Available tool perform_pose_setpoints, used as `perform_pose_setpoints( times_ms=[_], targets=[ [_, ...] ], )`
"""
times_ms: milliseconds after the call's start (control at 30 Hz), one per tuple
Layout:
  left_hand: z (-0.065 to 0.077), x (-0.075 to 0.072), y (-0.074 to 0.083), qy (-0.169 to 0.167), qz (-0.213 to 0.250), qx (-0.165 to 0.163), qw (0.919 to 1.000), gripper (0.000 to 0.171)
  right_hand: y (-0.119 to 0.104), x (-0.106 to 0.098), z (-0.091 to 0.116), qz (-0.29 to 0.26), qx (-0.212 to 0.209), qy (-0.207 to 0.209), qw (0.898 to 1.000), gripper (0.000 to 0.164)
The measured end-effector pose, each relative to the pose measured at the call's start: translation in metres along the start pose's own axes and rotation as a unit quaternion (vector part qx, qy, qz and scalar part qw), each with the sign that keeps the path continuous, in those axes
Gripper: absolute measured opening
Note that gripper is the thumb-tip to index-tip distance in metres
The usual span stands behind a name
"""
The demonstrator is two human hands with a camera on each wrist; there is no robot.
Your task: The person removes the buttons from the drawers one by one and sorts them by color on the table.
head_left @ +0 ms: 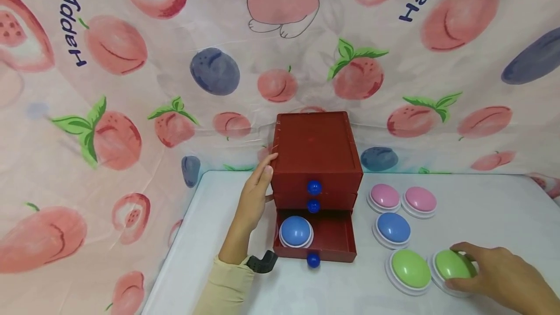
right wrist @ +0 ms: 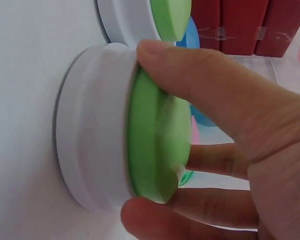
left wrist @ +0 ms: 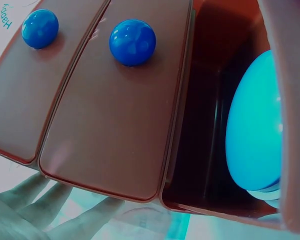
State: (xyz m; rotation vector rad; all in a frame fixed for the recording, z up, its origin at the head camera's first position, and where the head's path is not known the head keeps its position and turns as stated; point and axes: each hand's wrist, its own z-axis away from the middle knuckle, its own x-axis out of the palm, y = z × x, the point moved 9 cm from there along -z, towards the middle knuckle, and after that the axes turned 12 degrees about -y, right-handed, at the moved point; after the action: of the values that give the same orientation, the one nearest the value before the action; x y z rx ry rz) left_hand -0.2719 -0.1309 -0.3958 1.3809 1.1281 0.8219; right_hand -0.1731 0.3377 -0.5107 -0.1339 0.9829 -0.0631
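A small red-brown drawer cabinet with blue knobs stands at the back, its bottom drawer pulled out. Inside that drawer, toward its left side, sits a blue dome button on a white base. My left hand rests against the cabinet's left side with fairly straight fingers, seen below the drawer fronts in the left wrist view. At the front right, my right hand grips a green dome button, thumb on one side of the rim and fingers on the other. Its white base is low at the tabletop.
Left of the gripped button lies another green button. Behind it are a blue button and two pink buttons, all on the white table. A fruit-print cloth hangs behind the cabinet and along the left.
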Motion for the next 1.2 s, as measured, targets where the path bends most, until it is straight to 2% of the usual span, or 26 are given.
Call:
perform_pose_setpoints(
  times_ms=[233,467,600,800,900,1033,1100,1200],
  targets=[
    [0.001,0.000,0.000,0.002,0.001,-0.001,1.0000,0.044,-0.002,-0.004,0.002,0.007,0.002,-0.003,1.000,0.100],
    [0.000,0.002,0.000,-0.005,0.002,0.000,1.0000,0.044,-0.028,-0.032,0.010,0.027,-0.033,0.075,0.996,0.094],
    [-0.001,0.002,0.000,-0.005,0.002,0.002,1.0000,0.044,-0.056,-0.049,0.013,0.016,-0.044,0.102,0.994,0.091],
    [0.000,0.000,-0.001,0.001,-0.001,0.000,1.0000,0.044,-0.109,-0.065,0.019,-0.021,-0.091,0.144,0.985,0.068],
    [-0.001,0.000,-0.001,-0.001,-0.001,0.001,1.0000,0.044,-0.133,-0.069,0.018,-0.039,-0.114,0.147,0.982,0.064],
    [0.000,0.001,0.001,-0.002,0.001,0.001,1.0000,0.044,-0.165,-0.074,0.016,-0.053,-0.156,0.171,0.971,0.056],
    [0.000,0.001,0.001,-0.001,0.001,0.000,1.0000,0.044,-0.180,-0.075,0.016,-0.057,-0.179,0.185,0.965,0.050],
    [0.000,0.001,0.000,0.001,0.001,-0.001,1.0000,0.044,-0.202,-0.071,0.014,-0.057,-0.198,0.191,0.960,0.049]
  ],
)
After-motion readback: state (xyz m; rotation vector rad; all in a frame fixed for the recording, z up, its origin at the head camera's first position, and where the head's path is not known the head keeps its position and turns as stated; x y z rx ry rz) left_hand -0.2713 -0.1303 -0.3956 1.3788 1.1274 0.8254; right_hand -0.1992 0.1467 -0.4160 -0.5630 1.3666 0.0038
